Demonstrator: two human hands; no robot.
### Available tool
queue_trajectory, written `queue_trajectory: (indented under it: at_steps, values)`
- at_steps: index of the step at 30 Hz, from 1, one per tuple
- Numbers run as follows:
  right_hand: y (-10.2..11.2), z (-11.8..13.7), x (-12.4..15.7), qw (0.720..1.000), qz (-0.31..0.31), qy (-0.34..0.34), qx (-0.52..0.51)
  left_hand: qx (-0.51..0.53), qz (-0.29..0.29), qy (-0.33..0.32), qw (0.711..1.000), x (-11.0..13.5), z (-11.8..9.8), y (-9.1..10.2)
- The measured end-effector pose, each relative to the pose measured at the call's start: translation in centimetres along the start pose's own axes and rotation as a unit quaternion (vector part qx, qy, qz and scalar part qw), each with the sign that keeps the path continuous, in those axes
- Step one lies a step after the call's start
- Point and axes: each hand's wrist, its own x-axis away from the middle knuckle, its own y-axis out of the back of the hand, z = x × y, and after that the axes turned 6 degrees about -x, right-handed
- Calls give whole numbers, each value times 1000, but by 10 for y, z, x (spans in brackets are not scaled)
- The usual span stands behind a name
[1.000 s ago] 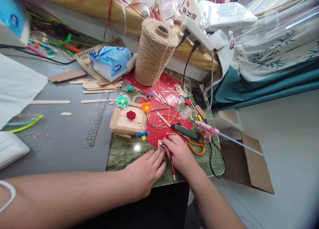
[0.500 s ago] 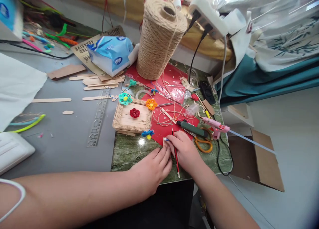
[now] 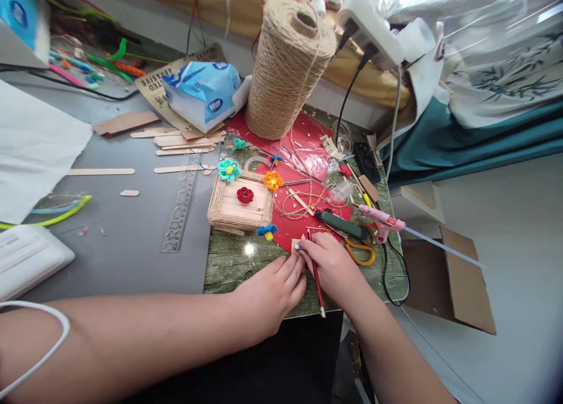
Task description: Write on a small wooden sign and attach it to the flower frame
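Observation:
My left hand (image 3: 272,295) rests near the table's front edge, its fingers pressed together against a small pale wooden piece (image 3: 295,245). My right hand (image 3: 329,268) meets it from the other side, closed, with a red-and-black pencil (image 3: 317,287) passing under its fingers and its tail pointing toward me. A small white-and-blue bit (image 3: 299,247) shows at the right index fingertip; its kind cannot be made out. Left of the hands, a square twine-wrapped wooden frame (image 3: 240,222) holds a red rose (image 3: 245,194) and has turquoise, orange and blue flowers at its corners.
Behind stands a big twine spool (image 3: 288,70). Scissors (image 3: 360,253), a green-handled tool (image 3: 343,225) and a pink glue gun (image 3: 378,217) lie to the right. A clear ruler (image 3: 178,213), craft sticks (image 3: 189,141) and a blue tissue pack (image 3: 204,96) are at left.
The view has shifted slightly, so most table items sit farther right. Both hands stay together at the wooden piece. The pencil's tail has swung a little to the right.

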Motion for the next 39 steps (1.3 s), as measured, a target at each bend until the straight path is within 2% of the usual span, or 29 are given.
queue_trajectory:
  at_steps: [5, 8, 11, 15, 19, 23, 27, 30, 39]
  values:
    - [1, 0, 0, 1000, -1, 12, 12, -5, 3, 3, 1000, 0, 0, 2]
    - [0, -1, 1, 999, 23, 20, 35, -6, 3, -1, 1000, 0, 0, 3]
    - [1, -1, 0, 1000, -8, 13, 23, -10, 6, 1, 1000, 0, 0, 3]
    - [3, 1, -4, 999, 31, 21, 19, -13, -2, -3, 1000, 1, 0, 3]
    - [2, 2, -5, 999, 30, 17, 21, -14, -3, -6, 1000, 2, 1, 2]
    - [-1, 2, -5, 1000, 2, 3, 11, -13, -2, -4, 1000, 2, 2, 2]
    - [-2, 3, -4, 1000, 23, 6, 9, -7, -7, -10, 1000, 1, 3, 2]
    - [-1, 3, -5, 1000, -2, -5, 5, -4, -6, -8, 1000, 1, 3, 3]
    - [6, 1, -12, 999, 46, -10, -12, -1, 1, -10, 1000, 2, 3, 5]
